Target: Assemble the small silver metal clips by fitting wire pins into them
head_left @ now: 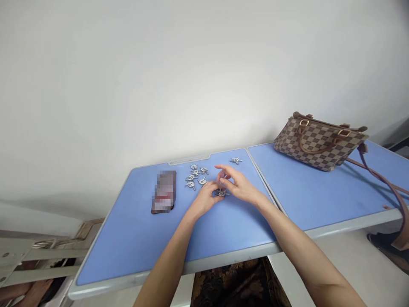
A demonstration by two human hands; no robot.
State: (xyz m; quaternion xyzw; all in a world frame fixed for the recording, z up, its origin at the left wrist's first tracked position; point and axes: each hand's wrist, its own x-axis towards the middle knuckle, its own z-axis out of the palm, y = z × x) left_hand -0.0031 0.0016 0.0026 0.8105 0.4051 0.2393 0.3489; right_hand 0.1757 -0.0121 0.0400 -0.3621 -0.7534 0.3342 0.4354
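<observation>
On the blue desk, my left hand (207, 197) is closed with its fingertips on a small silvery metal piece (222, 193) that has thin arms sticking out. My right hand (240, 184) is just above the same piece, its thumb and fingers curled around a small pinkish, see-through object (221, 175). Its forefinger points out to the left. The exact kind of that object is too small to make out. Beyond my left hand lies a loose group of several similar metal pieces (192, 176). One more metal piece (235, 160) sits apart near the far edge.
A phone-like dark slab (164, 192), blurred out, lies left of the hands. On the adjoining desk to the right stands a brown checkered handbag (319, 143), its strap (380, 175) hanging over the front edge. A white wall (191, 85) rises behind. Another person's hand (36, 292) shows at lower left.
</observation>
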